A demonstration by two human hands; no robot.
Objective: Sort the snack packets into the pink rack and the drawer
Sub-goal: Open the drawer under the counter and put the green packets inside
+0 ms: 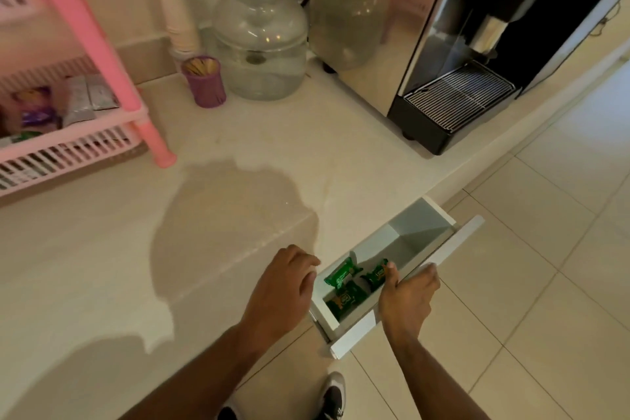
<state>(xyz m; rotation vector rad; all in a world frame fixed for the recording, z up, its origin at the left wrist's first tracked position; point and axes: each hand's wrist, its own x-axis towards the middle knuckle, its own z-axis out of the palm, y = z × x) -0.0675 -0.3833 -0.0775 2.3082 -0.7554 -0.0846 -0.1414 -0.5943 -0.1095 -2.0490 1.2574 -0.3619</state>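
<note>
The white drawer [456, 242] under the counter edge stands partly pulled out. Three green snack packets [342, 274] lie in its near end. My right hand [407, 297] grips the drawer's front panel from above, thumb inside next to a packet. My left hand [284, 290] rests on the counter edge just left of the drawer, fingers loosely curled and holding nothing. The pink rack [68, 150] stands at the far left on the counter, and its lower basket holds several purple, silver and green packets [78, 99].
On the counter behind are a purple cup of sticks [204, 82], a stack of paper cups [179, 20], a water dispenser jar [260, 44] and a coffee machine [453, 92]. Tiled floor lies to the right, with my shoe [334, 395] below.
</note>
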